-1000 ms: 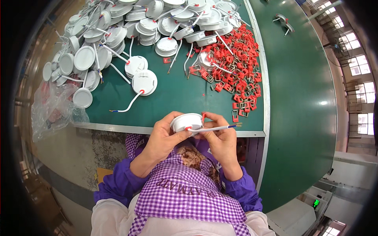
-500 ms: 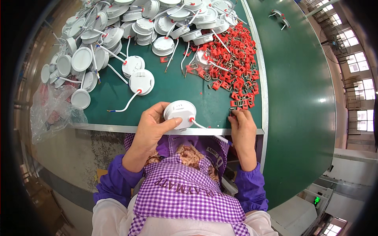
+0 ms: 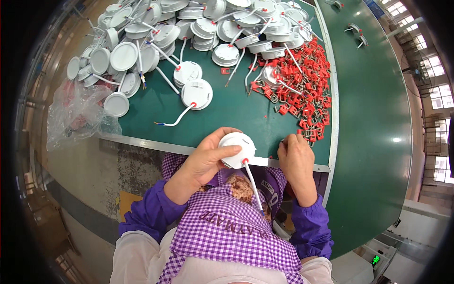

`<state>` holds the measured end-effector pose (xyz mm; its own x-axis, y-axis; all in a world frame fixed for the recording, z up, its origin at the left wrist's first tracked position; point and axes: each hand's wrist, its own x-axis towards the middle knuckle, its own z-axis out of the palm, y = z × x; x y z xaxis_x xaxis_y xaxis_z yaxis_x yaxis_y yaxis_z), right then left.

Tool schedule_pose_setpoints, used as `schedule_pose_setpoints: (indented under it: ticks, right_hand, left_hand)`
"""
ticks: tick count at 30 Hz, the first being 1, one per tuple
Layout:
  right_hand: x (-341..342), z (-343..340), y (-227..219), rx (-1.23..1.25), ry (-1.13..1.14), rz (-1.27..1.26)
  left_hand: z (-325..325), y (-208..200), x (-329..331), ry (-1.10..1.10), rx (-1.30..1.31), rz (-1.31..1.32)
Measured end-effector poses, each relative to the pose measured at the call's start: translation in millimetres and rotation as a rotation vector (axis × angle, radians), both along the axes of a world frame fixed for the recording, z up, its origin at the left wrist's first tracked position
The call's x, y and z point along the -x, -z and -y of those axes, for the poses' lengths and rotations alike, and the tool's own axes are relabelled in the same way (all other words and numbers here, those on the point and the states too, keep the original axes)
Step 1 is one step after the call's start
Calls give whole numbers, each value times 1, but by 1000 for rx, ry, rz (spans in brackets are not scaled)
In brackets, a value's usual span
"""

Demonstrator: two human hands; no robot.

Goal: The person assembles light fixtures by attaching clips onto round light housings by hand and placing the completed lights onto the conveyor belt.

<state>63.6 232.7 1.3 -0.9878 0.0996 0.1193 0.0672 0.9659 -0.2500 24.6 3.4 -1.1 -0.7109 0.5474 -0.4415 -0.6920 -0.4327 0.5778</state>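
My left hand [image 3: 210,154] is closed on the rim of a white round lamp [image 3: 237,146], thumb across its back, at the table's near edge. From the lamp's red grommet [image 3: 245,161] a white cable [image 3: 253,184] hangs down over my apron. My right hand [image 3: 297,158] is apart from the lamp, at the table edge. Its thumb and fingers are pinched on a small clip [image 3: 282,140], mostly hidden by the fingers. Just beyond that hand lies a pile of red clips with metal loops [image 3: 307,90].
Many white lamps with cables [image 3: 156,35] are heaped at the far left and middle. Two overlapping lamps [image 3: 197,94] lie nearer to me. A clear plastic bag [image 3: 78,116] hangs over the left edge. On the right runs a green surface [image 3: 366,142], with a few lamps [image 3: 355,34] far along it.
The view has shifted, moving the table's contents rightward. The held lamp has turned, so its cable now points down instead of toward my right hand. My right hand has moved slightly left of the clip pile.
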Motion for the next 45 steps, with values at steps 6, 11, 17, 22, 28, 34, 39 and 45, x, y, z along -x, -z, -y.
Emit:
schedule_pose_setpoints:
  ticks: [6, 11, 17, 22, 28, 34, 39, 45]
  right_hand:
    - [-1, 2, -10, 69, -76, 91]
    - [7, 6, -21, 317, -95, 144]
    - [0, 15, -9, 1478, -118, -17]
    - [-5, 12, 3, 1632, -140, 0]
    - [7, -3, -10, 1696, -32, 403]
    - [6, 13, -30, 1353, 32, 214]
    - [-4, 40, -35, 487, -237, -225]
    - [-4, 44, -28, 301, -297, -372]
  left_hand:
    - [-6, 8, 1, 58, 64, -187]
    - [-10, 9, 0, 95, 9, -155]
    - [-15, 10, -2, 79, -343, 0]
    - [-11, 12, 1, 81, -260, -78]
    - [-5, 7, 7, 136, -133, -169]
    - [-11, -1, 5, 68, 77, -320]
    - [-18, -5, 1, 19, 369, -579]
    - [-24, -12, -1, -39, 394, -580]
